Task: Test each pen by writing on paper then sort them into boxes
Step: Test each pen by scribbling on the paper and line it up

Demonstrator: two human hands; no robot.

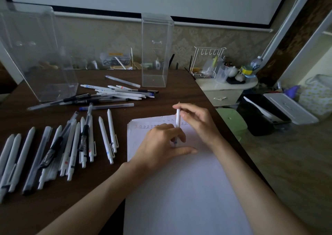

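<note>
Both hands hold one white pen point(178, 118) upright over the stack of white paper point(179, 190). My left hand point(161, 145) grips its lower end, near a blue mark. My right hand point(195, 121) pinches its upper part, tip pointing up. A row of written characters runs along the paper's top edge point(143, 126). Several white and dark pens point(71, 145) lie in a loose row left of the paper. Another pile of pens point(116, 93) lies farther back. Two clear boxes stand on the table: a large one point(36, 55) at the far left, a tall narrow one point(155, 55) at the back middle.
The dark wooden table point(188, 84) ends just right of the paper. Beyond its edge are a green stool point(231, 120), a white cabinet point(224, 91) with a wire rack and bottles, and bins on the floor. Clutter lines the wall behind the boxes.
</note>
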